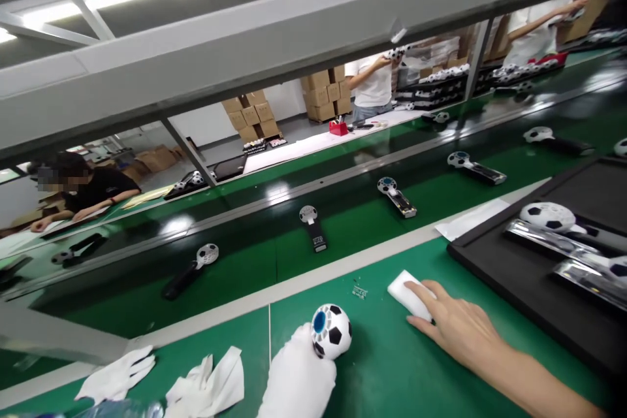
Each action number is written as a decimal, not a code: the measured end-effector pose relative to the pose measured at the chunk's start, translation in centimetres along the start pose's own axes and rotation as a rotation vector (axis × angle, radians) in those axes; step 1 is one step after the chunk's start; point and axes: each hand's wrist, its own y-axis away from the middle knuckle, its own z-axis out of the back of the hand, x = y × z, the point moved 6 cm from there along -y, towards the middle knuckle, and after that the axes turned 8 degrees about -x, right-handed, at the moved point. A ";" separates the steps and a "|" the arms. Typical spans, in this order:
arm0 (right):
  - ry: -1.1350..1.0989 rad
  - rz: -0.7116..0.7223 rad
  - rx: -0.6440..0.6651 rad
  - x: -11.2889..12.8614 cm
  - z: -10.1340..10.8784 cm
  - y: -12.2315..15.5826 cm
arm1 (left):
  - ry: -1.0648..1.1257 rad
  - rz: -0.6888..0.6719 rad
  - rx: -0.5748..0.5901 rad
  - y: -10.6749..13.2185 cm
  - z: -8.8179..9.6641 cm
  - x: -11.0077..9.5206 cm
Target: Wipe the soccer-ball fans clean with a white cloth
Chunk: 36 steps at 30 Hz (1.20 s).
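My left hand (300,372), in a white glove, is closed around a handheld device with a soccer-ball head (337,333). The black-and-white ball sticks out past my fingers, with a round blue spot facing up; the rest is hidden by the glove. Bare, my right hand (455,320) grips a white sponge block (409,294) on the green bench (372,359). Small printed marks or scraps (360,290) lie between the two hands.
White gloves (117,375) and a crumpled white cloth (208,382) lie at left. A black tray (519,294) with ball-headed devices stands right. More devices, like one with a black handle (316,238), lie along the green conveyor (264,255). Co-workers (372,85) work beyond.
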 end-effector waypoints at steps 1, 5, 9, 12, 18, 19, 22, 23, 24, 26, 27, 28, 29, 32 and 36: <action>-0.003 -0.006 0.002 0.0 0.2 0.0 | -0.038 -0.002 0.036 0.3 -0.4 0.3; -0.231 -0.008 0.012 1.7 2.0 0.3 | -0.148 0.047 0.145 1.0 -1.6 1.4; -0.602 0.069 0.002 6.1 3.7 1.5 | -0.268 -0.012 0.166 0.9 -1.9 1.3; -0.661 0.105 0.035 9.0 3.1 2.6 | -0.306 -0.044 0.186 0.6 -2.2 1.1; -0.541 0.183 0.042 12.0 1.0 3.4 | -0.334 -0.001 0.261 0.2 -2.6 1.2; -0.521 0.189 0.043 12.2 0.9 3.2 | -0.336 0.010 0.271 0.3 -2.7 1.2; -0.468 0.200 0.031 12.1 0.7 2.1 | -0.337 0.018 0.276 0.3 -2.6 1.2; -0.460 0.206 0.027 11.9 0.7 1.7 | -0.342 0.018 0.275 0.3 -2.5 1.2; -0.457 0.208 0.026 11.6 0.7 1.5 | -0.351 0.016 0.275 0.2 -2.5 1.1; -0.459 0.201 0.024 10.9 0.8 1.4 | -0.372 0.011 0.290 0.1 -2.4 1.1; -0.460 0.198 0.025 10.8 0.8 1.7 | -0.382 0.014 0.300 0.1 -2.4 1.1; -0.457 0.199 0.032 10.7 0.8 2.1 | -0.385 0.013 0.308 0.0 -2.4 1.1; -0.452 0.209 0.036 11.0 0.8 2.5 | -0.377 0.012 0.315 0.0 -2.4 1.0; -0.425 0.244 0.048 12.1 0.7 3.5 | -0.350 0.010 0.304 -0.1 -2.5 1.0; -0.405 0.209 0.060 12.0 0.6 2.6 | -0.414 -0.003 0.284 -0.2 -2.7 1.3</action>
